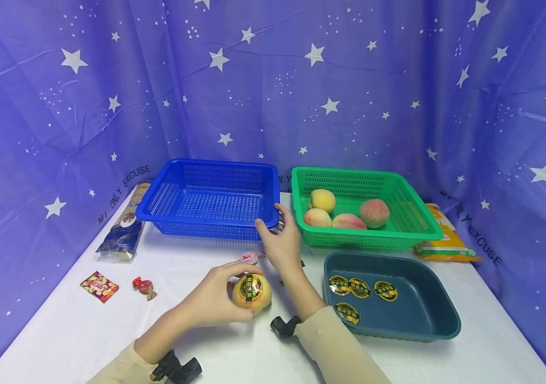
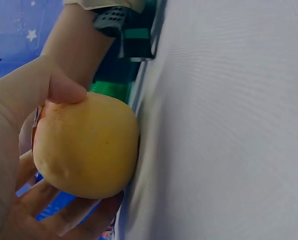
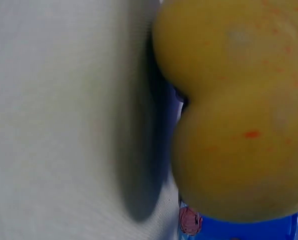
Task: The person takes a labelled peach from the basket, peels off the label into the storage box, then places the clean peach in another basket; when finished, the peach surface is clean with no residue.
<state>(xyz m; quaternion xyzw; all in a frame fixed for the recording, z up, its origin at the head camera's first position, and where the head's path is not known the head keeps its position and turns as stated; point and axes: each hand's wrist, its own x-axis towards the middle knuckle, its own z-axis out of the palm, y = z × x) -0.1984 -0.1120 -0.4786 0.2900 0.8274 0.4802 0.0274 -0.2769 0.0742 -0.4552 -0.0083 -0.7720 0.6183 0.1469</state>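
So the left hand (image 1: 215, 301) has its fingers and thumb curled round a yellow peach (image 1: 251, 292) that sits on the white surface (image 1: 76, 330) near the front edge, about in the middle. The peach has a dark round sticker (image 1: 251, 286) on top. The right hand (image 1: 282, 242) is just behind it with fingers relaxed and holding nothing that I can see, fingertips close to the front corner of the blue basket (image 1: 207, 197).

If peeling that sticker is the step, I'd say keep the peach pinned firmly against the surface so it can't roll, then catch the sticker's edge with a fingernail and pull slowly so it doesn't tear.

The teal tray (image 1: 441, 314) toward the front right already has four similar stickers in it, and the green basket (image 1: 421, 218) at the back holds four peaches.
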